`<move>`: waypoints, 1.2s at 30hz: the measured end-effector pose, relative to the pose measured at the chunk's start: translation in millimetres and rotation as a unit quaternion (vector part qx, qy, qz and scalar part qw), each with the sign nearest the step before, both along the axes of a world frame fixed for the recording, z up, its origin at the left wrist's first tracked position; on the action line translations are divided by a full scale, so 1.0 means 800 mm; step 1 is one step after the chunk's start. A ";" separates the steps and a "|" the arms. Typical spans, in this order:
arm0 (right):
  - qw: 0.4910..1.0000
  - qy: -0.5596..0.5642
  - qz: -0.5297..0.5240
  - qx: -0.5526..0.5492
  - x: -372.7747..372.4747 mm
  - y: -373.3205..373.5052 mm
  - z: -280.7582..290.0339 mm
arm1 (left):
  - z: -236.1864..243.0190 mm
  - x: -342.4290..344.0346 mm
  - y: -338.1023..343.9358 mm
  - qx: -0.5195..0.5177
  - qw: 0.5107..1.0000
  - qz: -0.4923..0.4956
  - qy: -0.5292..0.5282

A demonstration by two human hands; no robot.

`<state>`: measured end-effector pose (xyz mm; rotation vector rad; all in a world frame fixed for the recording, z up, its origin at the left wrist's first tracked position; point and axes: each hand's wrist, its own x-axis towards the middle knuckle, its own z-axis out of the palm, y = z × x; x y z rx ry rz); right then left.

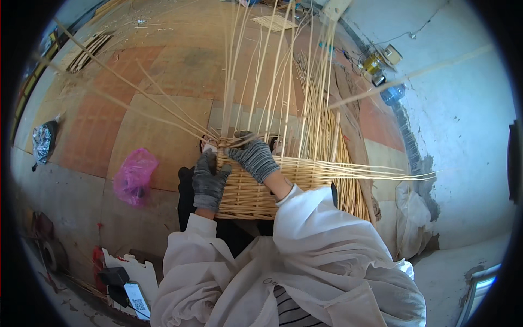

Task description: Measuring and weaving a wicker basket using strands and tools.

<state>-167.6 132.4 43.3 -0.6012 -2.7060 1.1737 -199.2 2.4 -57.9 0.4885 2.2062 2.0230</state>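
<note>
A partly woven wicker basket [248, 193] of pale rods lies across my lap, with long upright rods [267, 82] rising from its far edge. My left hand [209, 182], in a grey knit glove, grips the basket's left corner, its thumb over the woven side. At the far edge, close to that corner, my right hand [256, 158] in a matching glove has its fingers bent around a thin wicker rod [238, 141]. The fingertips are partly hidden among the rods. Loose rod ends [387, 173] stick out past the basket's right side.
A thick bundle of wicker rods [348, 191] lies to the right of the basket. Left on the board floor sit a pink plastic bag [136, 177] and a dark and silvery bag [44, 140]. A blue-tinted bottle [393, 94] stands by the right wall. Long rods fan outward.
</note>
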 end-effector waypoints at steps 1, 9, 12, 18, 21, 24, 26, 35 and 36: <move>1.000 -0.011 -0.015 -0.019 -0.013 -0.002 -0.012 | -0.014 -0.003 0.002 0.037 0.999 -0.029 -0.011; 0.929 -0.089 -0.059 -0.354 -0.030 0.005 -0.002 | -0.004 -0.001 -0.009 -0.017 1.000 0.001 0.014; 0.986 -0.087 0.113 0.081 -0.047 0.026 -0.014 | 0.002 0.001 -0.003 -0.016 1.000 -0.002 0.010; 0.993 -0.005 -0.112 -0.050 -0.049 0.029 -0.071 | -0.009 0.001 0.012 -0.003 1.000 0.000 0.021; 0.883 0.206 -0.108 -0.408 0.002 0.015 -0.010 | 0.007 0.005 -0.009 -0.063 0.995 0.009 0.073; 0.853 0.354 -0.131 -0.360 0.056 0.062 -0.020 | 0.022 0.025 -0.006 -0.073 0.976 -0.036 0.200; 0.831 0.193 -0.182 -0.489 0.072 0.071 -0.034 | 0.050 0.027 0.005 -0.115 0.904 -0.164 0.378; 0.941 0.135 -0.036 0.307 -0.066 0.183 -0.058 | 0.057 0.028 0.121 -0.380 0.865 -0.110 0.309; 0.961 0.170 -0.006 0.218 -0.055 0.197 -0.058 | 0.051 0.024 0.109 -0.385 0.862 -0.111 0.310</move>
